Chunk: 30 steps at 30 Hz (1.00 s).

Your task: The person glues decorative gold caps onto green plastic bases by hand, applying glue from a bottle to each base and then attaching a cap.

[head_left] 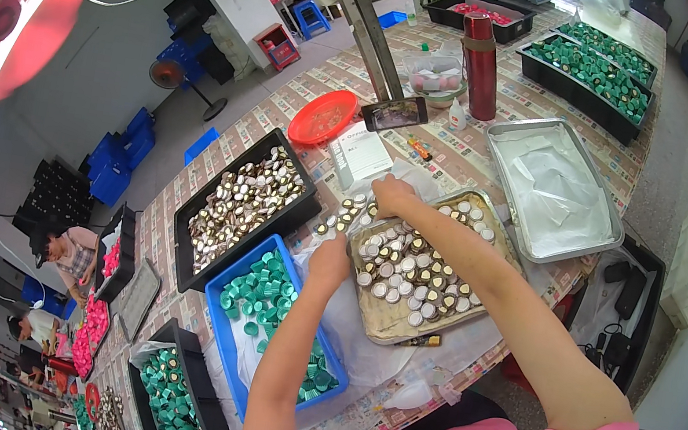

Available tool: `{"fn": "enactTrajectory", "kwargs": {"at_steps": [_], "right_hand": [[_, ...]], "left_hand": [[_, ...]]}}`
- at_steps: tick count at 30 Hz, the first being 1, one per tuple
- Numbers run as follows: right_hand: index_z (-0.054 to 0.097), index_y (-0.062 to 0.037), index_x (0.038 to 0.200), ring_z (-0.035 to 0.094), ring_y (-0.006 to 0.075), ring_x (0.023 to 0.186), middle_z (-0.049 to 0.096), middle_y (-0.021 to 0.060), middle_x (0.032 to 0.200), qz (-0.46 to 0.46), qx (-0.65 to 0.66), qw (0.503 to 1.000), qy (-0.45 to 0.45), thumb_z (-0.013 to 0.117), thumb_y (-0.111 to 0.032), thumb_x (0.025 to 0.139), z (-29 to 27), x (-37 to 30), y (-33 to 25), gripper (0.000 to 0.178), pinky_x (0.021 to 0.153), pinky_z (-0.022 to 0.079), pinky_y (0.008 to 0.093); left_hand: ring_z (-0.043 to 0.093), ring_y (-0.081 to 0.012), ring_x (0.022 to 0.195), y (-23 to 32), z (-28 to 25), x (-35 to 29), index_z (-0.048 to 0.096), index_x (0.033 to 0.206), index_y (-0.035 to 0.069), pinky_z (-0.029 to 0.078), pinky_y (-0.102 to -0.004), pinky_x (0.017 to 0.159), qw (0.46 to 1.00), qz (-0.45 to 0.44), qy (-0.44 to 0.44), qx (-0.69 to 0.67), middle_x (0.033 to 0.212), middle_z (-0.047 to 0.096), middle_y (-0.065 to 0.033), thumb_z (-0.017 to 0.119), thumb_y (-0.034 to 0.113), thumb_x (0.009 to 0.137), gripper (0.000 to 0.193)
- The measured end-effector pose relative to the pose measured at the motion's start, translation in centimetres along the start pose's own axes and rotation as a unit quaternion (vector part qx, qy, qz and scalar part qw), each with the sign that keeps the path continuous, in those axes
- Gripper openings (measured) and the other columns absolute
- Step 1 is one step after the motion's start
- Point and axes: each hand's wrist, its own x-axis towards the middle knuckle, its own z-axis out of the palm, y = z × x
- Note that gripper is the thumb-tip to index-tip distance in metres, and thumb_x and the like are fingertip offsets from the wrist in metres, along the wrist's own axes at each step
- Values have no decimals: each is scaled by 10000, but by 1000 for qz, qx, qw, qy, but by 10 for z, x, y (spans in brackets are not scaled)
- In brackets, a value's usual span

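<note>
My left hand is closed at the left edge of a paper-lined metal tray. Its fingertips reach loose small round discs with white and gold faces, lying on clear plastic sheeting. Across the tray's far left corner stretches my right arm, with my right hand bent down, fingers drawn together at the same discs. Whatever either hand pinches is hidden. Many similar white and dark-gold discs lie in the tray. Left of my left forearm stands a blue tray of green ridged cups.
A black bin of discs stands left, another of green cups nearer me. Beyond are a red basket, a phone on a metal post, a red thermos and a lined metal tray. Co-workers sit far left.
</note>
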Motion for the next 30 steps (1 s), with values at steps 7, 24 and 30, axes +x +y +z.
{"fn": "enactTrajectory", "kwargs": {"at_steps": [7, 24, 30], "right_hand": [[559, -106, 1109, 576, 328, 1056, 542, 169, 1156, -26, -6, 1000, 14, 811, -268, 632, 19, 13, 1, 563, 852, 498, 404], [573, -78, 1036, 632, 149, 704, 659, 59, 862, -170, 366, 911, -81, 732, -106, 723, -44, -73, 38, 352, 588, 515, 270], [666, -55, 911, 649, 183, 745, 680, 90, 896, -226, 210, 951, 24, 680, -130, 757, -31, -62, 40, 172, 683, 523, 310]], "left_hand": [[652, -367, 735, 11, 2, -11, 544, 990, 42, 530, -452, 588, 992, 46, 62, 100, 906, 585, -196, 503, 59, 831, 165], [618, -382, 804, -31, 17, -21, 629, 959, 15, 496, -439, 728, 954, 19, 264, -143, 957, 597, -228, 559, 55, 774, 202], [587, -111, 552, -8, -11, -30, 634, 1046, 41, 458, -237, 448, 768, -205, 289, -534, 821, 620, -55, 555, 45, 810, 249]]}}
